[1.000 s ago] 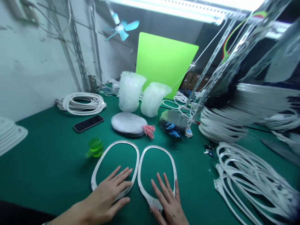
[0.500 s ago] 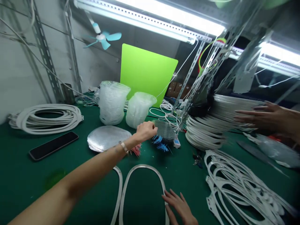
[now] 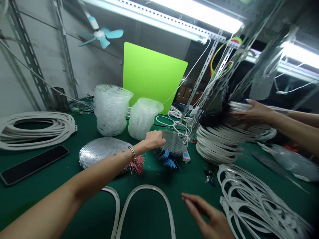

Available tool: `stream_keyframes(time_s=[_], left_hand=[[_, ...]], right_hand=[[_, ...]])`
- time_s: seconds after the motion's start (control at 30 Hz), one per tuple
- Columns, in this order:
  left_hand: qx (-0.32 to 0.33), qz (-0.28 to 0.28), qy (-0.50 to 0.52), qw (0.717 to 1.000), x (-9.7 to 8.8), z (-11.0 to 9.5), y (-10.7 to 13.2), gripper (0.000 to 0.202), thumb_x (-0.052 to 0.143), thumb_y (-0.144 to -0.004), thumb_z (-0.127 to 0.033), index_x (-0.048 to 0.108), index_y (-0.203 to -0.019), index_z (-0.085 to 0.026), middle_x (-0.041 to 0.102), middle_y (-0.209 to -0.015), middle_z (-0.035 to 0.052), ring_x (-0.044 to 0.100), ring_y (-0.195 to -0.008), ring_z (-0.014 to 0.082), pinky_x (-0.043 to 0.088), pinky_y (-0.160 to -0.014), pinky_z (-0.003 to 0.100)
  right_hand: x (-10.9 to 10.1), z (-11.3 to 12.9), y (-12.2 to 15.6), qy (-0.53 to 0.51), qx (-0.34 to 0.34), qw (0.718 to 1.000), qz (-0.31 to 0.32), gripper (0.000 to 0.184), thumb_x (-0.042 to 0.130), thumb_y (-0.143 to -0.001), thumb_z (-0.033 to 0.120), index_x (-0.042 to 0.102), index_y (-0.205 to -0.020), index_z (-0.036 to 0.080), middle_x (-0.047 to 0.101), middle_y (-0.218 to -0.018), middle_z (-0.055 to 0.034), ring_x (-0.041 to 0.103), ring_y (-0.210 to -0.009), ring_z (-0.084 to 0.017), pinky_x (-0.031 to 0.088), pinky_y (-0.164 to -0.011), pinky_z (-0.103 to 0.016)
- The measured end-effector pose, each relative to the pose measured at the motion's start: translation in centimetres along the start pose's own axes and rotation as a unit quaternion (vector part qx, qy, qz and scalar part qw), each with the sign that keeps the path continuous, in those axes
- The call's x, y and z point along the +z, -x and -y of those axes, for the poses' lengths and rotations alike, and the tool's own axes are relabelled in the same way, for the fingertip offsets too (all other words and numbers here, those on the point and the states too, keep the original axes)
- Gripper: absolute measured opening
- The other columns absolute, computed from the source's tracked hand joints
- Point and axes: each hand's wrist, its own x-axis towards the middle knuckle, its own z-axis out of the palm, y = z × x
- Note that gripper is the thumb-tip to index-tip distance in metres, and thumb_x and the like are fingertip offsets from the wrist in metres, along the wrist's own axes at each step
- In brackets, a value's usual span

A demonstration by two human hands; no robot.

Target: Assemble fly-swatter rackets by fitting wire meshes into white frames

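Note:
My left hand [image 3: 155, 138] is closed in a fist over the left edge of a dark mesh disc stack [image 3: 174, 142]; anything in its fingers is hidden. Blue wire ends [image 3: 167, 159] stick out below that hand. My right hand [image 3: 209, 215] is low, above the table, thumb and fingertip pinched together with nothing visible between them. Left of it, apart from its fingertips, lies a white oval frame [image 3: 149, 187]. Another white frame [image 3: 116, 199] lies beside that one. Behind my left forearm is a silvery mesh disc stack [image 3: 99, 149] with red wire ends [image 3: 138, 165].
White frames are piled loosely at right [image 3: 249, 196] and stacked behind [image 3: 214, 146]. A co-worker's hand [image 3: 254, 114] is at that stack's top. Left are coiled white frames [image 3: 59, 132] and a phone [image 3: 35, 164]. Two clear plastic stacks [image 3: 111, 109] stand before a green board [image 3: 154, 76].
My right hand has come off the oval frame, its spread fingers now pinched. My left fist stays by the dark mesh. The co-worker's hand has moved left onto the stack. The view has shifted slightly.

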Motion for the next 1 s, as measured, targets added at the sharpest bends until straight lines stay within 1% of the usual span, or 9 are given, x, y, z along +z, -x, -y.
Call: stream_keyframes(time_s=[0.07, 0.13, 0.27, 0.4, 0.57, 0.7, 0.8, 0.93, 1.0], left_hand=[[0.008, -0.011, 0.043, 0.999, -0.4, -0.9, -0.1, 0.020, 0.056, -0.073, -0.028, 0.071, -0.072, -0.015, 0.071, -0.078, 0.0115, 0.066, -0.084, 0.0270, 0.047, -0.075, 0.032], [0.012, -0.016, 0.088, 0.996, -0.5, -1.8, -0.1, 0.026, 0.051, -0.077, -0.032, 0.072, -0.075, -0.017, 0.071, -0.071, 0.0076, 0.065, -0.076, 0.0223, 0.047, -0.069, 0.028], [0.024, -0.032, 0.150, 0.988, 0.0, -2.5, 1.5, 0.029, 0.054, -0.079, -0.038, 0.073, -0.072, -0.018, 0.067, -0.062, 0.0044, 0.063, -0.069, 0.0203, 0.044, -0.063, 0.026], [0.031, -0.073, 0.218, 0.973, 0.3, -1.0, 4.8, 0.048, 0.051, -0.082, -0.057, 0.068, -0.064, -0.017, 0.063, -0.059, 0.0057, 0.061, -0.066, 0.0212, 0.044, -0.062, 0.028], [0.012, -0.085, 0.366, 0.927, -0.3, 0.5, 7.6, 0.056, 0.046, -0.085, -0.062, 0.060, -0.105, -0.011, 0.067, -0.101, 0.0134, 0.066, -0.078, 0.0193, 0.050, -0.060, 0.025], [-0.026, -0.038, 0.442, 0.896, -0.8, 1.0, 11.3, 0.041, 0.055, -0.085, -0.044, 0.055, -0.110, -0.011, 0.066, -0.107, 0.0145, 0.068, -0.074, 0.0152, 0.054, -0.062, 0.023], [-0.039, -0.011, 0.448, 0.893, 0.0, 3.1, 17.1, 0.045, 0.054, -0.087, -0.047, 0.053, -0.118, -0.014, 0.065, -0.115, 0.0137, 0.069, -0.089, 0.0201, 0.056, -0.071, 0.028], [0.008, 0.043, 0.164, 0.985, 3.9, 6.9, 27.3, 0.070, 0.048, -0.085, -0.068, 0.045, -0.139, -0.024, 0.048, -0.143, 0.0129, 0.045, -0.131, 0.0349, 0.043, -0.103, 0.052], [0.072, 0.079, -0.003, 0.994, 6.9, 8.4, 31.2, 0.090, 0.046, -0.079, -0.077, 0.036, -0.147, -0.019, 0.029, -0.155, 0.0154, 0.021, -0.142, 0.0410, 0.024, -0.113, 0.060]], right_hand=[[-0.5, 3.8, -4.2, -0.170, 0.077, 0.982, -0.040, 0.035, 0.065, -0.083, 0.048, 0.071, -0.104, 0.021, 0.075, -0.095, -0.0069, 0.072, -0.084, -0.021, 0.060, -0.070, -0.027], [0.0, 7.0, -9.5, -0.381, 0.161, 0.903, -0.116, 0.040, 0.069, -0.080, 0.046, 0.066, -0.106, 0.016, 0.073, -0.096, -0.0092, 0.071, -0.081, -0.019, 0.059, -0.066, -0.027], [2.3, 10.0, -19.1, -0.446, 0.200, 0.861, -0.142, 0.034, 0.058, -0.092, 0.039, 0.058, -0.115, 0.015, 0.065, -0.107, -0.0079, 0.066, -0.086, -0.018, 0.057, -0.072, -0.035], [2.7, 10.5, -22.4, -0.481, 0.168, 0.838, -0.195, 0.035, 0.059, -0.091, 0.036, 0.055, -0.122, 0.018, 0.059, -0.120, -0.0083, 0.061, -0.099, -0.021, 0.054, -0.082, -0.042], [2.6, 10.9, -16.7, -0.508, 0.103, 0.834, -0.188, 0.030, 0.056, -0.093, 0.027, 0.056, -0.122, 0.017, 0.065, -0.112, -0.0074, 0.065, -0.092, -0.018, 0.057, -0.076, -0.034], [4.6, 10.3, -7.5, -0.507, 0.130, 0.842, -0.130, 0.035, 0.053, -0.092, 0.017, 0.057, -0.126, 0.020, 0.074, -0.096, -0.0062, 0.071, -0.085, -0.016, 0.058, -0.070, -0.024], [6.0, 8.5, 0.0, -0.500, 0.179, 0.840, -0.111, 0.041, 0.060, -0.089, 0.025, 0.056, -0.130, 0.027, 0.074, -0.102, -0.0061, 0.071, -0.091, -0.019, 0.059, -0.071, -0.024], [7.3, 4.5, 8.2, -0.466, 0.267, 0.831, -0.146, 0.055, 0.071, -0.080, 0.037, 0.053, -0.132, 0.033, 0.073, -0.110, -0.0041, 0.070, -0.098, -0.020, 0.058, -0.073, -0.022], [8.4, 2.7, 10.9, -0.458, 0.314, 0.820, -0.142, 0.066, 0.076, -0.075, 0.040, 0.051, -0.135, 0.030, 0.074, -0.108, -0.0057, 0.070, -0.097, -0.022, 0.058, -0.072, -0.024]])
